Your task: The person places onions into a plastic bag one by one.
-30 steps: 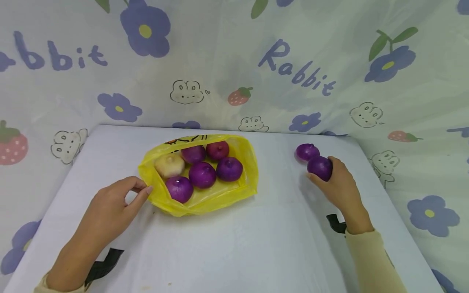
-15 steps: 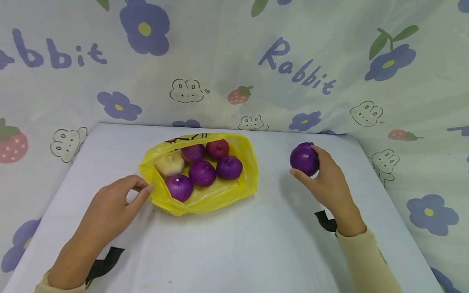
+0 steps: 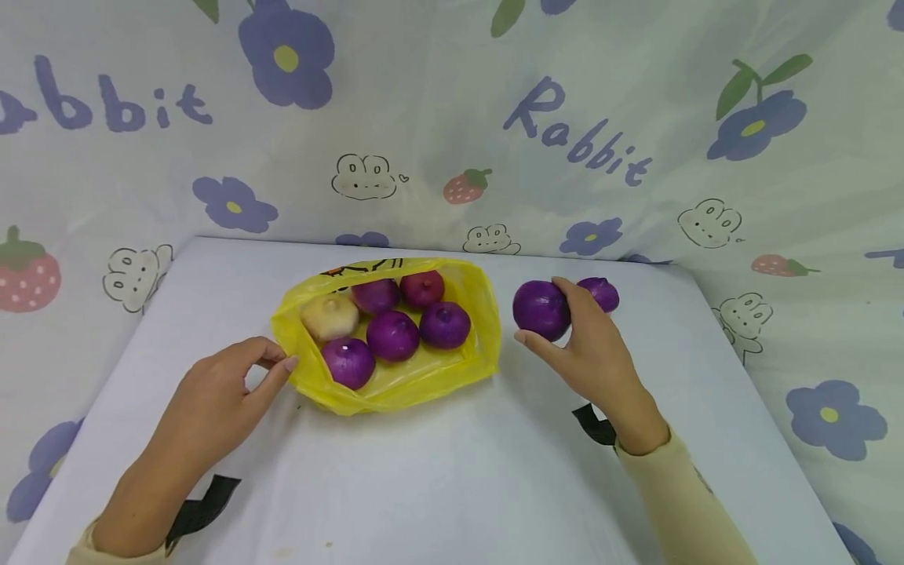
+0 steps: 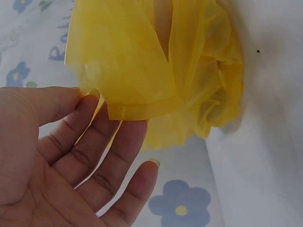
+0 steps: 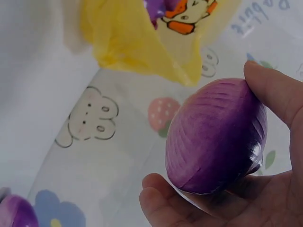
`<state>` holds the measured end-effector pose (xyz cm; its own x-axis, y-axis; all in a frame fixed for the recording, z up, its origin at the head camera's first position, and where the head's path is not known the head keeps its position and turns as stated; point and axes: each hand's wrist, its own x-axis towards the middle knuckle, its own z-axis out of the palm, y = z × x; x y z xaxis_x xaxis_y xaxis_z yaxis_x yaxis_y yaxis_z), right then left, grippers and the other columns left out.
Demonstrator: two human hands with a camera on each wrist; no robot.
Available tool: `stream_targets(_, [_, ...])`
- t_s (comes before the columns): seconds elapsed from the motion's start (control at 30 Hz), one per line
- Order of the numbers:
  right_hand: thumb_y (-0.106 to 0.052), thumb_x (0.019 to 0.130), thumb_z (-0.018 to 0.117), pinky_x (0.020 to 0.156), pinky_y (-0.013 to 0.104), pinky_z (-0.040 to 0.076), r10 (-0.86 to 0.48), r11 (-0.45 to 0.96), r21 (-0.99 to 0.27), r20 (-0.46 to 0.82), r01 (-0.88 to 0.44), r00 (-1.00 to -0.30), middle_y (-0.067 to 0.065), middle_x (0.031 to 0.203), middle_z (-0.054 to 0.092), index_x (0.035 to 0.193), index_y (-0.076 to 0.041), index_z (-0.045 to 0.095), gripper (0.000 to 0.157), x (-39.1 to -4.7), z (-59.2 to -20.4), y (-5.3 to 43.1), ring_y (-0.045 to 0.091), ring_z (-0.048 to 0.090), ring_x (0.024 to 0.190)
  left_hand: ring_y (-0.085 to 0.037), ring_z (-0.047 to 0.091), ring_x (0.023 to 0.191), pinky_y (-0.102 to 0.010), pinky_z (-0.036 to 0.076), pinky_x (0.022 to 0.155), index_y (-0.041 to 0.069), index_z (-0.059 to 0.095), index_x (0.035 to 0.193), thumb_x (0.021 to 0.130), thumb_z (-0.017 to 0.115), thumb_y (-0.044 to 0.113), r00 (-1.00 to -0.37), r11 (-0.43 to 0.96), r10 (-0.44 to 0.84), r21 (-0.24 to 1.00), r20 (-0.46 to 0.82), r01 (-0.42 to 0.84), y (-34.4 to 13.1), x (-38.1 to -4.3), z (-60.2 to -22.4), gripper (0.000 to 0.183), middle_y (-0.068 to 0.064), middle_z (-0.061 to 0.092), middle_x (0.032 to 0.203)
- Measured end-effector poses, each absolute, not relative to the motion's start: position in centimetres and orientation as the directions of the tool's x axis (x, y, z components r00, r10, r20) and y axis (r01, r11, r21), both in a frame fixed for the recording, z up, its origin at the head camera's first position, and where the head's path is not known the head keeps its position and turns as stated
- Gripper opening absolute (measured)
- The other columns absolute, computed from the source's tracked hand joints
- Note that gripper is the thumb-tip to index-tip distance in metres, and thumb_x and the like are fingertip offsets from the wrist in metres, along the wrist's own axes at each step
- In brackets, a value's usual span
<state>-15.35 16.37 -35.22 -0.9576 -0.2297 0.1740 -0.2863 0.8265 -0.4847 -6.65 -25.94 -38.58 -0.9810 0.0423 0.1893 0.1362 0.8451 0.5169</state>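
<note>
A yellow plastic bag (image 3: 395, 396) lies with its mouth open toward me, several purple onions (image 3: 392, 336) and one cream-coloured onion (image 3: 330, 317) inside. My left hand (image 3: 222, 400) pinches the bag's left rim between thumb and fingers; the left wrist view shows the yellow edge (image 4: 137, 111) caught at the fingertips. In my right hand (image 3: 596, 353) is another purple onion (image 3: 541, 311), gripped between thumb and fingers just right of the bag. The right wrist view shows this onion (image 5: 218, 137) shiny, with streaked paler purple on one side.
One more purple onion (image 3: 600, 293) sits on the white table (image 3: 438, 486) behind my right hand, partly hidden by it. A patterned curtain (image 3: 424, 102) with flowers and rabbits rises behind the table. Black straps (image 3: 205, 506) hang at both wrists.
My right hand has lifted the purple onion and carried it left toward the bag, uncovering the onion behind. My left hand stays at the bag's rim.
</note>
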Motion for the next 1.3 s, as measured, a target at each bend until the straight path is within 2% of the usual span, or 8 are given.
stream_targets(0.33, [-0.038,0.087,0.088,0.102,0.050,0.052,-0.357,0.772,-0.488,0.198,-0.408,-0.913,0.017,0.150,0.051,0.156,-0.003,0.039,0.092,-14.5,-34.5,13.7,0.033,0.058,0.128,-0.026,0.061,0.083,-0.046,0.053,0.071,0.013,0.070,0.103,0.099,0.074,0.021,-0.980,0.844,0.045,0.517,0.194,0.141,-26.1,-6.8,-38.8,0.010,-0.004,0.074,0.099])
stream_targets(0.67, [-0.042,0.088,0.086,0.102,0.043,0.053,-0.482,0.694,-0.489,0.230,-0.529,-0.845,0.012,0.147,0.052,0.152,-0.006,0.044,0.084,-14.0,-35.3,11.5,0.026,0.055,0.128,-0.023,0.061,0.081,-0.045,0.052,0.070,0.014,0.070,0.102,0.099,0.074,0.021,-0.974,0.839,0.062,0.517,0.219,0.170,-26.3,-6.8,-38.9,0.008,-0.003,0.074,0.098])
stream_targets(0.9, [-0.049,0.087,0.085,0.098,0.040,0.055,-0.524,0.698,-0.477,0.168,-0.534,-0.835,0.010,0.138,0.051,0.154,-0.016,0.047,0.084,-14.0,-36.6,9.0,0.024,0.058,0.120,-0.024,0.061,0.082,-0.045,0.052,0.070,0.013,0.071,0.102,0.099,0.074,0.022,-0.978,0.839,0.056,0.521,0.202,0.156,-26.2,-6.8,-38.9,0.010,-0.003,0.074,0.099])
stream_targets(1.0, [-0.050,0.087,0.085,0.097,0.038,0.055,-0.540,0.695,-0.481,0.140,-0.534,-0.830,0.010,0.137,0.051,0.156,-0.017,0.045,0.087,-14.0,-37.1,8.1,0.022,0.059,0.117,-0.024,0.060,0.081,-0.045,0.052,0.070,0.013,0.071,0.102,0.099,0.074,0.022,-0.978,0.842,0.052,0.519,0.201,0.151,-26.2,-6.9,-38.9,0.010,-0.003,0.074,0.098])
stream_targets(1.17, [-0.051,0.087,0.084,0.101,0.039,0.053,-0.557,0.690,-0.491,0.109,-0.532,-0.823,0.010,0.141,0.051,0.157,-0.015,0.043,0.089,-13.9,-37.8,7.0,0.022,0.059,0.122,-0.025,0.060,0.082,-0.046,0.052,0.071,0.013,0.071,0.103,0.099,0.074,0.022,-0.980,0.843,0.051,0.517,0.192,0.146,-26.1,-6.9,-38.9,0.010,-0.003,0.074,0.099])
stream_targets(1.3, [-0.050,0.087,0.085,0.107,0.039,0.049,-0.574,0.681,-0.511,0.073,-0.525,-0.816,0.010,0.147,0.050,0.157,-0.010,0.040,0.092,-13.9,-38.2,6.2,0.023,0.053,0.132,-0.024,0.060,0.082,-0.045,0.052,0.071,0.013,0.070,0.103,0.100,0.073,0.023,-0.983,0.843,0.049,0.520,0.175,0.135,-26.1,-7.0,-38.9,0.011,-0.004,0.074,0.100])
